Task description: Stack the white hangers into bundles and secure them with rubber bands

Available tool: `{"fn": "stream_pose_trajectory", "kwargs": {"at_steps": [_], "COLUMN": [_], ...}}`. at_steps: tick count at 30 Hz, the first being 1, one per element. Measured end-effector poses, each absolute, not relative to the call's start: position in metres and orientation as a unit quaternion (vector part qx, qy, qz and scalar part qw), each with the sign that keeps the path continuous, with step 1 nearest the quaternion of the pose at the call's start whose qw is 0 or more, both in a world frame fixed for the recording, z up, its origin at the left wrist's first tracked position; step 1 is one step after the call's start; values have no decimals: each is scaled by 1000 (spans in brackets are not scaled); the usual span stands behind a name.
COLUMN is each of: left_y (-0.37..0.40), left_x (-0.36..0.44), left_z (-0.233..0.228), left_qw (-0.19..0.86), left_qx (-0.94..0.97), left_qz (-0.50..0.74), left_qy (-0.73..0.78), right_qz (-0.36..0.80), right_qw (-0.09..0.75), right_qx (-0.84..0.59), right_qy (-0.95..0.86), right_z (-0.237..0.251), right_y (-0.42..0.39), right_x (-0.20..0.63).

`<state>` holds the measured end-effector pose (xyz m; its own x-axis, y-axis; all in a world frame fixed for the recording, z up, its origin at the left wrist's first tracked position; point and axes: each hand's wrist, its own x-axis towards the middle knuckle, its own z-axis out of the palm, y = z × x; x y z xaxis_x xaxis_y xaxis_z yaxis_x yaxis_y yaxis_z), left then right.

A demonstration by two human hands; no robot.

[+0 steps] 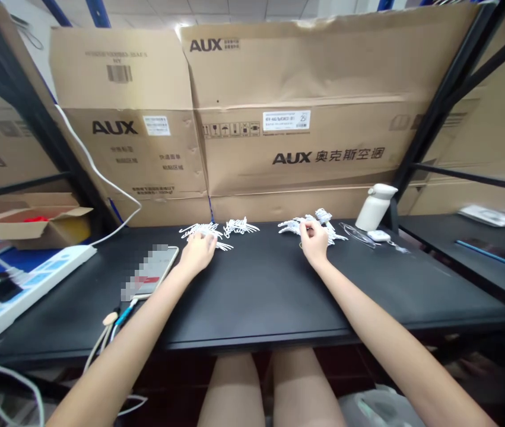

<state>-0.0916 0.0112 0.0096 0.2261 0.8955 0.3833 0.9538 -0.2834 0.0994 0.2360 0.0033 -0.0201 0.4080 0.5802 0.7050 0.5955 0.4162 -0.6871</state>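
Two small heaps of thin white strands, like short cords or ties, lie at the left back of the black table. My left hand (199, 250) is over the nearer left heap (205, 228), fingers bent down and closed among its strands. Just right of it sits the other heap (240, 226), untouched. Farther right, my right hand (315, 240) pinches with thumb and forefinger at a third pile of white strands (290, 226). A bunched white bundle (322, 216) lies behind that hand. My fingers partly hide what each hand grips.
A phone (158, 270) with a cable lies left of my left forearm. A white power strip (34, 290) and an open carton (34, 219) are farther left. At right stand a white bottle (374, 207), glasses (359, 235) and a small white case (379, 236). Cardboard (243, 172) walls the back.
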Motion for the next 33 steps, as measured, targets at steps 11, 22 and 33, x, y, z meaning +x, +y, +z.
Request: {"fn": "stream_pose_trajectory", "kwargs": {"at_steps": [11, 22, 33], "left_y": [10, 10, 5], "left_x": [-68, -76, -73], "left_z": [2, -6, -4], "left_qw": [29, 64, 55], "left_qx": [-817, -859, -833], "left_qz": [-253, -193, -181], "left_qy": [-517, -470, -519], "right_qz": [120, 262, 94], "right_qw": [472, 292, 368], "right_qx": [-453, -458, -545], "right_qy": [-747, -797, -748], "right_z": [-23, -12, -19], "right_y": [-15, 42, 20], "right_x": [168, 114, 177]}}
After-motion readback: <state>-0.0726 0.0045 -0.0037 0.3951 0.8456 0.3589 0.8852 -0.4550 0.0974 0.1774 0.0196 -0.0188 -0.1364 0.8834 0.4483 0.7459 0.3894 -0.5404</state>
